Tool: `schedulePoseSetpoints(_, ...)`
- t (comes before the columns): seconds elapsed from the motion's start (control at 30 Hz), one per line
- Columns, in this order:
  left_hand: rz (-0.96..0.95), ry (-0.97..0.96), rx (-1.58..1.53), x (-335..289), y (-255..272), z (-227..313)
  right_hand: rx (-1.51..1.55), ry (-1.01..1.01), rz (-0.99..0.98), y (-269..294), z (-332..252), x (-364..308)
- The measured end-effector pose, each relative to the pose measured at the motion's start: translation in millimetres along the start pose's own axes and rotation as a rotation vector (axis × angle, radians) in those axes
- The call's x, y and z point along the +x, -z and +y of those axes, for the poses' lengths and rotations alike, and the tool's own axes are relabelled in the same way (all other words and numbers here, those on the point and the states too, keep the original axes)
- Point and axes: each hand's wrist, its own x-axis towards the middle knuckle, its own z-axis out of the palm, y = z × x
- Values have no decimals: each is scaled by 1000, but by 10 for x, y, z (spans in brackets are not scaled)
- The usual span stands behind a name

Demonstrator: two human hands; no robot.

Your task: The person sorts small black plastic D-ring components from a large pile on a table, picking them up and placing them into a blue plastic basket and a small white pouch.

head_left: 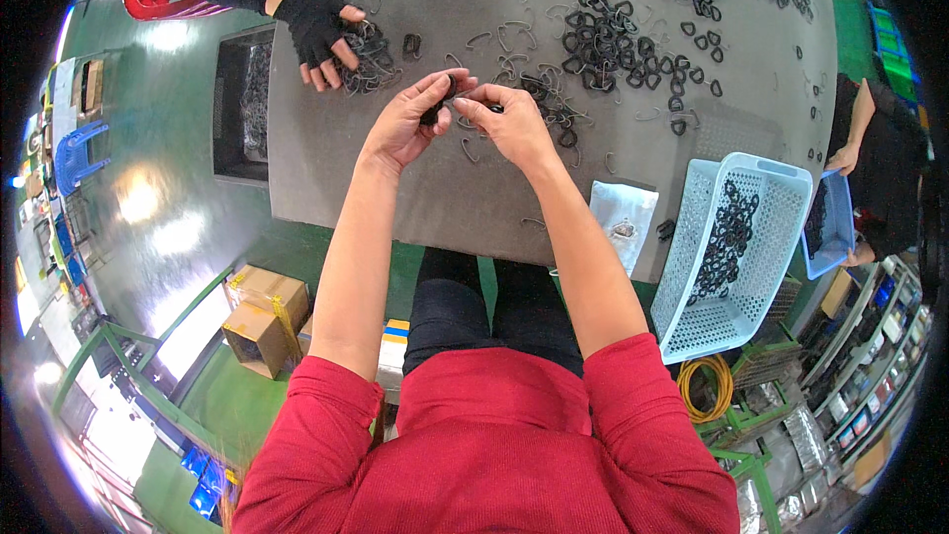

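My left hand (407, 121) is closed around a few small black rings (432, 115), held above the grey table. Close beside it, my right hand (509, 125) pinches between thumb and fingertips; a bit of black shows under its fingers, but the piece is too small to make out fully. The two hands nearly meet at the fingertips. Just beyond them lie loose thin metal hooks (516, 35) and a small heap of black rings mixed with hooks (554, 104). A larger heap of black D-shaped rings (598, 44) spreads farther to the right.
At the far left, another person's black-gloved hand (318, 32) rests on a pile of hooks. A light-blue perforated basket (783, 183) holding black rings stands at the right table edge, beside a clear plastic bag (623, 213). Another person at right grips a blue bin (836, 227).
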Motion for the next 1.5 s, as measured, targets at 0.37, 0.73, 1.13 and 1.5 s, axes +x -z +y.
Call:
schedulePoseSetpoints(0.37,94,48,-48,-18,37,-225,34,141,181,34,-62,-184)
schedulePoseSetpoints(0.73,-30,-29,139,-67,-56,-164,-601,28,418,772,188,66)
schedulePoseSetpoints(1.13,477,-484,1562,348,-128,-738,68,-203,138,912,270,-29)
schedulePoseSetpoints(1.5,-204,-108,-10,-128,270,-202,532,-114,-170,874,236,-227)
